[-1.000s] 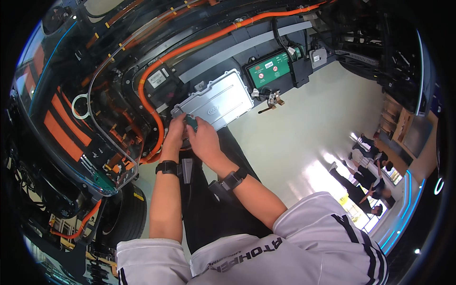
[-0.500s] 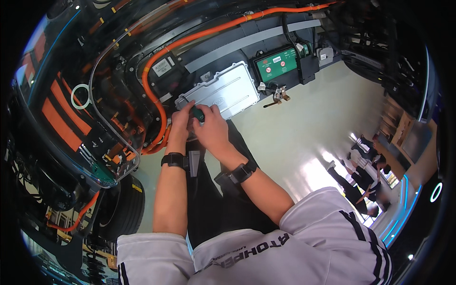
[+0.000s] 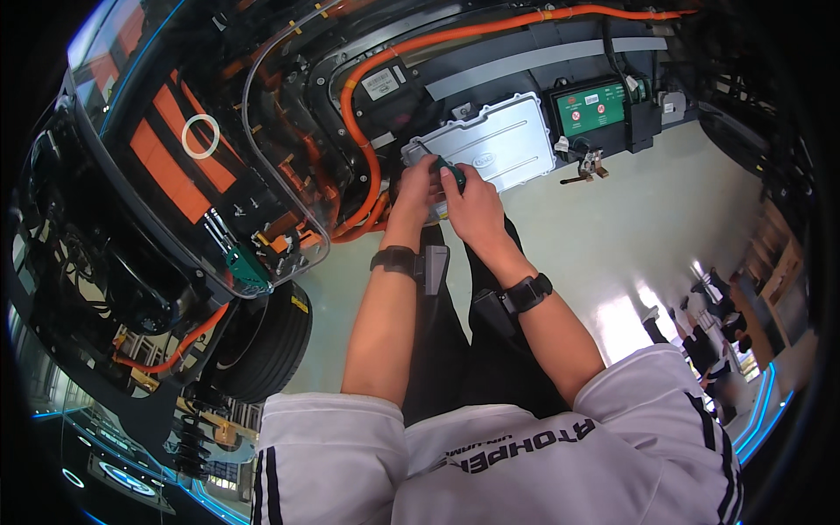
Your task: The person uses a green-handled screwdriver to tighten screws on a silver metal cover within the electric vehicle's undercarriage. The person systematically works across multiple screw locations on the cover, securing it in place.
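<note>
My right hand (image 3: 477, 208) is closed round a short green-handled tool (image 3: 453, 174), its thumb along the handle; the tool's far end is hard to make out. Close beside it, my left hand (image 3: 416, 194) has its fingers curled at the near left corner of a silver metal cover (image 3: 516, 144). What those fingers grip is hidden. The cover has a flanged rim with bolt points and is fixed on the vehicle's underbody structure. Both wrists wear black straps with grey devices.
A thick orange cable (image 3: 372, 171) curves left of the cover. To the right are a green-labelled box (image 3: 595, 112) and a metal connector (image 3: 586, 166). On the left, a green hex key set (image 3: 248, 267) lies on a clear-edged panel above a tyre (image 3: 271, 346). People stand at far right.
The view has swung left, so the whole scene sits further right. My hands stay together at the cover's corner, with the green-handled tool still in the right one.
</note>
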Demonstrator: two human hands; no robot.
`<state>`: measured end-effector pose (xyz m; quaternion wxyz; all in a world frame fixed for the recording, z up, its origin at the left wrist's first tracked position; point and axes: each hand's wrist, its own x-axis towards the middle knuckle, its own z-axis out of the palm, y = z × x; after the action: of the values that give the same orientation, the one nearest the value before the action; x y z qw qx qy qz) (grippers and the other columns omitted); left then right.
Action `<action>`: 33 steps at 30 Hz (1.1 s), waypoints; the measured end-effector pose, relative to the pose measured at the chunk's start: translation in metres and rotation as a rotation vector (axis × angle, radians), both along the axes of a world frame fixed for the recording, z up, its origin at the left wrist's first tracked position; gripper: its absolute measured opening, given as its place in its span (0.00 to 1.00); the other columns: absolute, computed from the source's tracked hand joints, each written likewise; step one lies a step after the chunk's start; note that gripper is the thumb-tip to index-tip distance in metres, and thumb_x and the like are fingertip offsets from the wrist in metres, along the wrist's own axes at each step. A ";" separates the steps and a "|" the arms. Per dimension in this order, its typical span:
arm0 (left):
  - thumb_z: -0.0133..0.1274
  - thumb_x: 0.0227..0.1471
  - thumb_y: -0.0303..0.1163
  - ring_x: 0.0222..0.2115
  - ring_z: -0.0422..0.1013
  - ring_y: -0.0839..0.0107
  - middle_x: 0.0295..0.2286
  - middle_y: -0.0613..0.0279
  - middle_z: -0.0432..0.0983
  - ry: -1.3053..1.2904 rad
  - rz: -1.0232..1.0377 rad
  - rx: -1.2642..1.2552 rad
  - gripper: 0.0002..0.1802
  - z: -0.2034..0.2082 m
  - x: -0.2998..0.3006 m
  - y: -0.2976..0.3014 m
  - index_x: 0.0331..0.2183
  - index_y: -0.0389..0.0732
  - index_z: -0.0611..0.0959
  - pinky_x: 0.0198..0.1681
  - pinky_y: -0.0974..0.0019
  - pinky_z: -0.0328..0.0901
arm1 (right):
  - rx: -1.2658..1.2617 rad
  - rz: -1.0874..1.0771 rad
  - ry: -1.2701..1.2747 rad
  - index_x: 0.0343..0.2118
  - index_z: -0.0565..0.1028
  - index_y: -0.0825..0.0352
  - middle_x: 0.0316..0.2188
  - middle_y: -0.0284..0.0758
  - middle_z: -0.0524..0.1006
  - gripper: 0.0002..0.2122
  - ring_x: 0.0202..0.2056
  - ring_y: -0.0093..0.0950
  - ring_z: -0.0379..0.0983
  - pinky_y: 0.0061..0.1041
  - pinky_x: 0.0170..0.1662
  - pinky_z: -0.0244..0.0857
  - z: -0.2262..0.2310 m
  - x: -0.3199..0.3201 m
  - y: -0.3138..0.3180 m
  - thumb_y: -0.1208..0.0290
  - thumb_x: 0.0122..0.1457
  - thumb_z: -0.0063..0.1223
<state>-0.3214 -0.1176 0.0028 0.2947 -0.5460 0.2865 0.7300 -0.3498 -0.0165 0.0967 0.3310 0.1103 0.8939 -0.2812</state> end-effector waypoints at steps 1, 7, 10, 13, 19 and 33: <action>0.57 0.48 0.45 0.26 0.73 0.69 0.28 0.59 0.76 -0.038 -0.048 -0.056 0.20 -0.003 0.001 0.002 0.33 0.36 0.78 0.28 0.68 0.69 | 0.003 -0.004 -0.087 0.47 0.72 0.72 0.33 0.51 0.78 0.22 0.37 0.46 0.76 0.38 0.41 0.69 0.001 -0.002 -0.001 0.57 0.58 0.50; 0.54 0.51 0.46 0.23 0.71 0.73 0.25 0.63 0.74 -0.032 -0.078 -0.095 0.18 -0.008 0.000 0.007 0.31 0.39 0.79 0.27 0.69 0.67 | 0.001 0.074 0.059 0.48 0.72 0.69 0.31 0.50 0.79 0.21 0.37 0.48 0.76 0.40 0.41 0.69 0.002 0.003 -0.004 0.56 0.58 0.48; 0.55 0.49 0.48 0.27 0.73 0.71 0.27 0.61 0.75 0.002 0.061 0.020 0.21 -0.007 0.004 0.010 0.31 0.37 0.80 0.31 0.65 0.69 | 0.046 0.058 -0.040 0.49 0.72 0.68 0.32 0.49 0.79 0.22 0.37 0.47 0.76 0.40 0.41 0.69 -0.001 0.002 -0.002 0.55 0.58 0.48; 0.52 0.51 0.48 0.27 0.73 0.69 0.28 0.61 0.76 -0.027 0.009 -0.071 0.21 -0.012 0.007 0.013 0.32 0.38 0.79 0.31 0.65 0.68 | -0.012 0.172 0.052 0.49 0.72 0.68 0.32 0.49 0.79 0.23 0.37 0.47 0.76 0.40 0.41 0.68 -0.003 0.005 0.001 0.54 0.59 0.47; 0.51 0.52 0.49 0.27 0.73 0.68 0.29 0.61 0.75 0.003 0.038 -0.028 0.24 -0.007 0.007 0.012 0.35 0.36 0.77 0.30 0.65 0.68 | 0.071 0.091 -0.099 0.47 0.72 0.69 0.33 0.48 0.79 0.22 0.37 0.46 0.76 0.39 0.41 0.68 -0.002 0.001 -0.004 0.57 0.56 0.51; 0.37 0.57 0.53 0.30 0.73 0.65 0.27 0.58 0.76 0.047 0.003 0.208 0.27 -0.027 0.006 0.004 0.36 0.38 0.78 0.38 0.59 0.67 | -0.067 -0.014 -0.109 0.47 0.68 0.79 0.28 0.52 0.78 0.29 0.37 0.50 0.76 0.41 0.41 0.68 0.004 0.009 -0.012 0.49 0.62 0.41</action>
<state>-0.3158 -0.1132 -0.0241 0.3418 -0.4957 0.2151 0.7689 -0.3409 -0.0290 0.1004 0.3806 0.1206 0.8639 -0.3072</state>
